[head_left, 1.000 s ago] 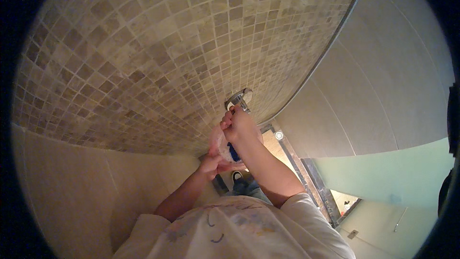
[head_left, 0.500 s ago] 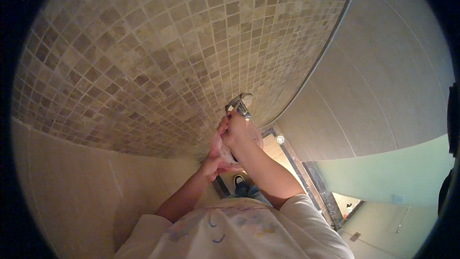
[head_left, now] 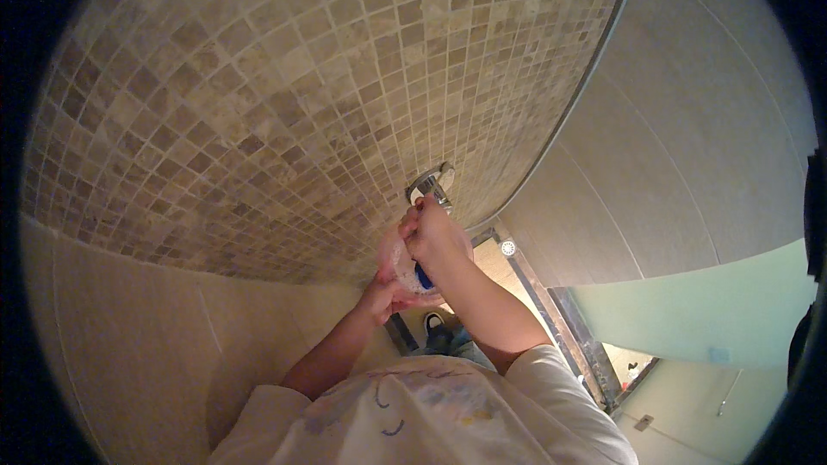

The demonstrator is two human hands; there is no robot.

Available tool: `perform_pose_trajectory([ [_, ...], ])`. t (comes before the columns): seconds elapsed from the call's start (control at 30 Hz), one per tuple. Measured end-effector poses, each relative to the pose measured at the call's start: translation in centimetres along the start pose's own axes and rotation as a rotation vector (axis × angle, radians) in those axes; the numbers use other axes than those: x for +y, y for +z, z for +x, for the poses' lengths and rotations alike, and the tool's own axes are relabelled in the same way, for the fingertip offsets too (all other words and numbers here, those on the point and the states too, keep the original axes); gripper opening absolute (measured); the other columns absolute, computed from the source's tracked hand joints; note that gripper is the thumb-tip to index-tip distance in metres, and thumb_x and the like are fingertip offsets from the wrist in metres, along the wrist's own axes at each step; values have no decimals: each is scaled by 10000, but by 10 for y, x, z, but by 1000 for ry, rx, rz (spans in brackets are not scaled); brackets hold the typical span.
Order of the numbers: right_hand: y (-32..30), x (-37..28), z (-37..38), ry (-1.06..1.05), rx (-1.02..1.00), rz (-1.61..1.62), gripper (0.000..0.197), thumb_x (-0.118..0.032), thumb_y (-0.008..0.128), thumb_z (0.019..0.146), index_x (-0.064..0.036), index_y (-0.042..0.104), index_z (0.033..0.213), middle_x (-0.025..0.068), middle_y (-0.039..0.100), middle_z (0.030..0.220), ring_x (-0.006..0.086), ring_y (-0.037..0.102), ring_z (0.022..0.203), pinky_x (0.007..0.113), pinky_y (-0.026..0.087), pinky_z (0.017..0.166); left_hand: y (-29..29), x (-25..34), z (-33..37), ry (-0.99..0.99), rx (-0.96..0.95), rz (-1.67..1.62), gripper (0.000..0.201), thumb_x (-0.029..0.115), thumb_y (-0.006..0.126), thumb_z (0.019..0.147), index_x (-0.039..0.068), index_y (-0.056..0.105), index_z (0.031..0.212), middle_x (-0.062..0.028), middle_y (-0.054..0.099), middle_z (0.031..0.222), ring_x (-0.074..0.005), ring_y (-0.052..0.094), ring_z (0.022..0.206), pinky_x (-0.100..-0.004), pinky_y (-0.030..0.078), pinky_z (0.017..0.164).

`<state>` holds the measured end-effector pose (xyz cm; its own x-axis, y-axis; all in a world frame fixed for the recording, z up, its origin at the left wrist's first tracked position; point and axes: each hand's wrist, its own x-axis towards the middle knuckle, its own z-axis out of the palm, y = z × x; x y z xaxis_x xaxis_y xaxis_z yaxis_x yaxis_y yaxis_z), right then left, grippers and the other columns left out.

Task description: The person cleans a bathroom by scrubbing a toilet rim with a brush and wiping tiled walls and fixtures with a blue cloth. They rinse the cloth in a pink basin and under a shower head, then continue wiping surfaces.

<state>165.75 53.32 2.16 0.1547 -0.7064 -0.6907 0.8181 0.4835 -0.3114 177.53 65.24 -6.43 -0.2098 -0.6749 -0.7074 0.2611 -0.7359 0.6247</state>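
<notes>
My left hand point(head_left: 377, 298) grips the rim of a translucent pink basin point(head_left: 394, 260), which holds whitish suds. Above the basin, my right hand point(head_left: 427, 229) is closed, its fingertips right by a chrome shower valve point(head_left: 427, 182) on the tiled wall. Whatever those fingers hold, if anything, is hidden, and I cannot tell whether they touch the valve. A small dark blue object point(head_left: 422, 275) shows inside the basin beside my right forearm, which covers part of it.
Small brown mosaic tiles point(head_left: 293, 112) cover the wall ahead, with plain beige walls point(head_left: 689, 146) to either side. Lower right are a round floor drain point(head_left: 507, 248) and a dark stone threshold point(head_left: 586, 340). My shoe point(head_left: 433, 321) is below the basin.
My right hand has shifted slightly, staying near the valve. More of the blue object in the basin shows now. The left hand keeps its hold on the basin.
</notes>
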Motion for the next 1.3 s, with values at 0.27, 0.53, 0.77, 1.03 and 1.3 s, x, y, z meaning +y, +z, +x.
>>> perform_pose_trajectory([
  [0.27, -37, 42, 26, -185, -52, -342, 259, -340, 413, 983, -114, 431, 857, 23, 375, 522, 157, 341, 372, 309, 296, 349, 4, 10, -7, 38, -117, -27, 516, 102, 431, 868, 128, 317, 1371, -91, 599, 1161, -217, 676, 897, -280, 568, 669],
  [0.53, -96, 103, 138, -580, 82, -657, 263, -345, 408, 995, -119, 455, 869, -9, 409, 574, 113, 383, 450, 275, 338, 413, -15, 4, 8, -9, -105, 28, 480, 158, 471, 910, 122, 316, 1362, -128, 644, 1071, -288, 679, 888, -355, 582, 754],
  [0.77, -73, 110, 97, -260, -14, -557, 304, -337, 411, 996, -99, 487, 823, 12, 462, 603, 121, 411, 497, 289, 362, 449, -44, -17, 23, -58, -59, -65, 485, 127, 531, 866, 216, 399, 1325, -35, 633, 844, -199, 671, 761, -340, 584, 639],
  [1.03, -92, 122, 138, -473, 13, -732, 422, -358, 400, 995, -22, 570, 804, 75, 587, 668, 190, 555, 600, 346, 439, 536, -33, -2, 20, -41, -61, -58, 528, 19, 439, 845, 154, 361, 1350, -116, 644, 1047, -260, 680, 873, -318, 590, 648],
  [1.3, -67, 74, 82, -555, 90, -834, 254, -275, 465, 980, -40, 554, 939, 75, 556, 758, 186, 531, 695, 315, 445, 624, -69, -39, 42, 14, -161, -149, 374, 144, 525, 866, 120, 485, 1237, -118, 667, 983, -256, 681, 814, -361, 590, 683],
])
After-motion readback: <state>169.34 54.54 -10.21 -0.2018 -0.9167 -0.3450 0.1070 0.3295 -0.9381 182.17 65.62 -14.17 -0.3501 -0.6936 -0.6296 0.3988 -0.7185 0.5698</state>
